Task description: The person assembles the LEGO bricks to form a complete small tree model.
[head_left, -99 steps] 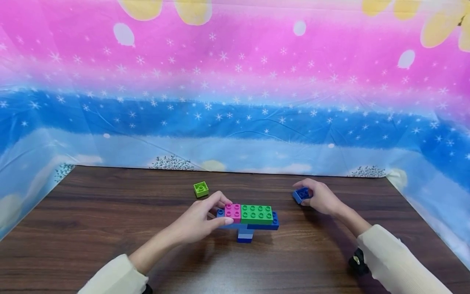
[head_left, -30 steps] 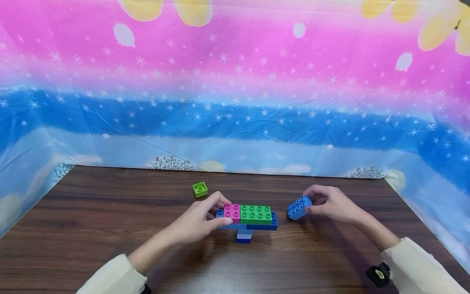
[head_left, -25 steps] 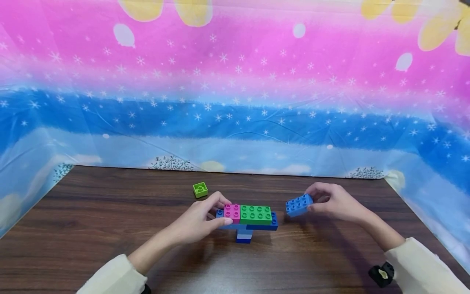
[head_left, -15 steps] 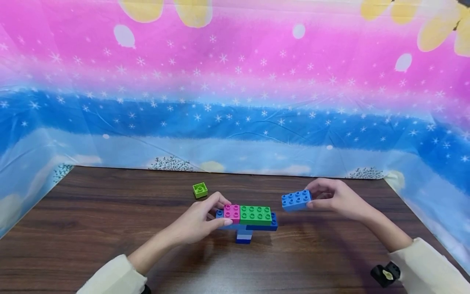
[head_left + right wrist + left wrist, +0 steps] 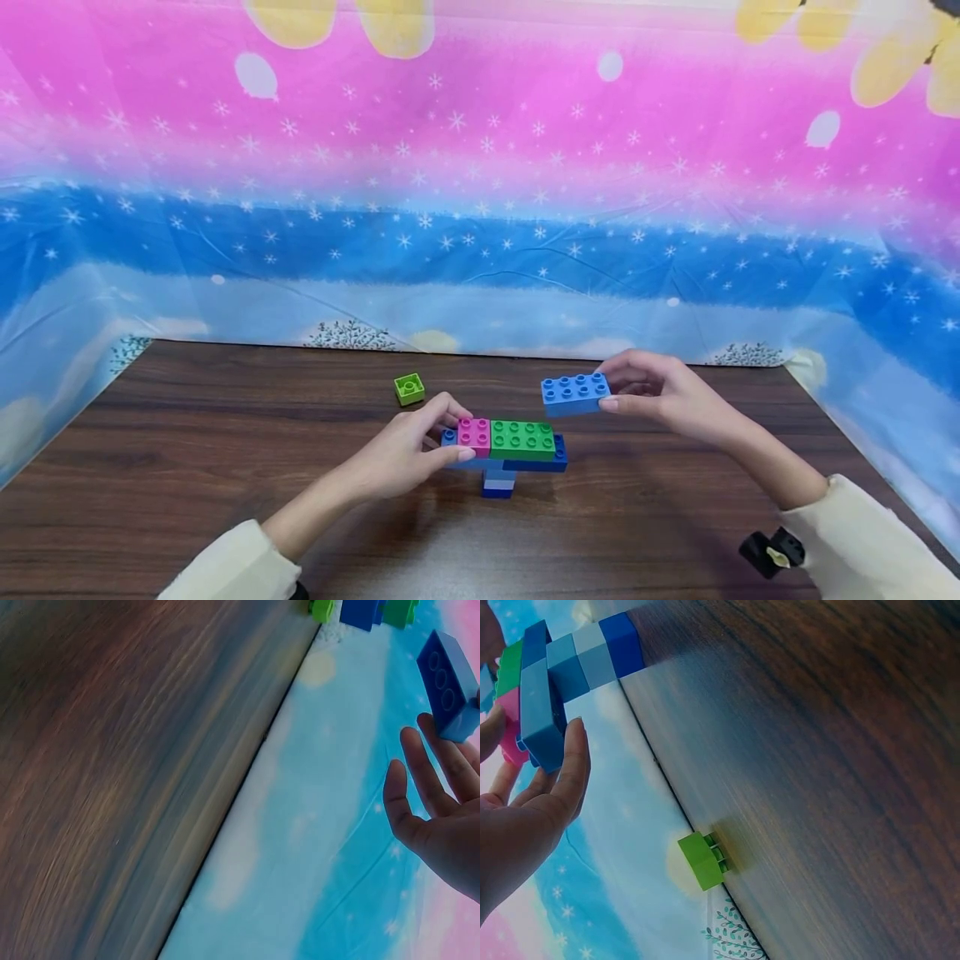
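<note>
My left hand (image 5: 397, 454) holds the left end of a toy-brick build, thumb in front of the pink brick (image 5: 474, 437) and fingers behind. Beside the pink brick sits a green eight-stud brick (image 5: 522, 440). Both rest on a crossbar of a blue brick (image 5: 536, 712) and a dark blue brick (image 5: 536, 466), above a narrow column with a dark blue foot (image 5: 497, 493). My right hand (image 5: 671, 400) pinches a light blue eight-stud brick (image 5: 576, 394) by its right end, studs up, raised behind the build's right side. The right wrist view shows that brick's hollow underside (image 5: 444, 682).
A small lime-green brick (image 5: 409, 389) lies upside down on the dark wooden table (image 5: 187, 433), behind my left hand. A printed pink and blue cloth (image 5: 480, 250) hangs along the table's back edge and both sides.
The blue brick in my right hand showed its underside at first; it has been turned studs up, lifted, and carried left towards the build. My left hand has kept its hold.
</note>
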`<state>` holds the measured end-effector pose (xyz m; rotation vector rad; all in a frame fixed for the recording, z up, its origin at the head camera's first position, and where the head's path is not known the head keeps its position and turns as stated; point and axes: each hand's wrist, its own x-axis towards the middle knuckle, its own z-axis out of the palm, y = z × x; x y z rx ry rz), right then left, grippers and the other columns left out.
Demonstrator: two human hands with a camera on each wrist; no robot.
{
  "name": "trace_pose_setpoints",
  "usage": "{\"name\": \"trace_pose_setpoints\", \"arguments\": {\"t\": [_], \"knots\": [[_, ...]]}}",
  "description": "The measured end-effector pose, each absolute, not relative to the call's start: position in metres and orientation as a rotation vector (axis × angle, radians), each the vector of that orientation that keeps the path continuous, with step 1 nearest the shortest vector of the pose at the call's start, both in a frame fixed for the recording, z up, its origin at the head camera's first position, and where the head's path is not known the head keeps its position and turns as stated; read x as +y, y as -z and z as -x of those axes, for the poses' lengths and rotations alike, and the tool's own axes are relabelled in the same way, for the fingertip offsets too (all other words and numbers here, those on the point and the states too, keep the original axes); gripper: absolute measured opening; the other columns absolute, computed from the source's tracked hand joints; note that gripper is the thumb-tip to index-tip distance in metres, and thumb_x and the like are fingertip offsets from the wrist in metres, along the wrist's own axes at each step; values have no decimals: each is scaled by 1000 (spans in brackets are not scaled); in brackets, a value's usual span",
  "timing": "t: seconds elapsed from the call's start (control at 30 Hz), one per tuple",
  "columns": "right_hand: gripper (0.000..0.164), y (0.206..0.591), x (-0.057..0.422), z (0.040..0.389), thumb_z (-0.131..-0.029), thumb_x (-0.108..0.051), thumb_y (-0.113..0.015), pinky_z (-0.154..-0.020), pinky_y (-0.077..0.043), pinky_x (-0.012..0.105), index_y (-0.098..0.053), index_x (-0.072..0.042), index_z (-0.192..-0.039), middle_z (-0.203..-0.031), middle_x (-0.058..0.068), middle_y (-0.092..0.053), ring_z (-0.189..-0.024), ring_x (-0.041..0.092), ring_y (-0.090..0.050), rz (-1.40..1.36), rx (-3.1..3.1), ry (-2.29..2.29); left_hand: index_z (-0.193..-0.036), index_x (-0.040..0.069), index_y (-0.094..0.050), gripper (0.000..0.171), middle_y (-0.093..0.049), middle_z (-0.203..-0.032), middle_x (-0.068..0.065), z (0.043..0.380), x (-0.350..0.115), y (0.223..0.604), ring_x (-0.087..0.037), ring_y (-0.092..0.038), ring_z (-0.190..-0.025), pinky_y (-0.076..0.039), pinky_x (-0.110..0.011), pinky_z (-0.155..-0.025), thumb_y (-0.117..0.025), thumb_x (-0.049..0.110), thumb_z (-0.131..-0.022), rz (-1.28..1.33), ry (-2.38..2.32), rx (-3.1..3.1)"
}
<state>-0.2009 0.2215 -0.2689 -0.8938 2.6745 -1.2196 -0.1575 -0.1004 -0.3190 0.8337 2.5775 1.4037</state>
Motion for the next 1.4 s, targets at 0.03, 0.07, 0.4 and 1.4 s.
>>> {"name": "trace_pose_setpoints", "arguments": {"t": [0.03, 0.07, 0.4, 1.4], "knots": [[32, 269, 219, 201, -84, -19, -67, -74, -48, 33, -57, -9, -113, -97, 1, -66, -87, 18, -61, 904, 2671, 1224, -109, 8, -50, 25, -58, -106, -11, 158, -100, 319, -21, -58, -93, -48, -32, -78, -61, 19, -89, -835, -1405, 2576], [32, 269, 215, 200, -84, -19, -67, -74, -48, 33, -57, -8, -112, -97, 1, -66, -87, 18, -61, 916, 2667, 1226, -109, 8, -50, 25, -58, -106, -11, 157, -100, 319, -21, -58, -93, -48, -32, -79, -61, 19, -89, -834, -1407, 2573], [31, 273, 183, 192, -83, -23, -67, -79, -46, 39, -58, -13, -112, -98, -2, -65, -88, 16, -60, 993, 2608, 1231, -109, 8, -50, 25, -58, -107, -11, 158, -101, 319, -22, -57, -94, -48, -33, -79, -60, 20, -89, -842, -1409, 2565], [29, 293, 163, 189, -84, -22, -67, -74, -48, 32, -56, -12, -109, -98, -2, -64, -87, 17, -57, 1025, 2543, 1182, -109, 9, -50, 26, -58, -105, -10, 159, -101, 319, -21, -58, -93, -48, -34, -79, -60, 22, -89, -818, -1416, 2555]]}}
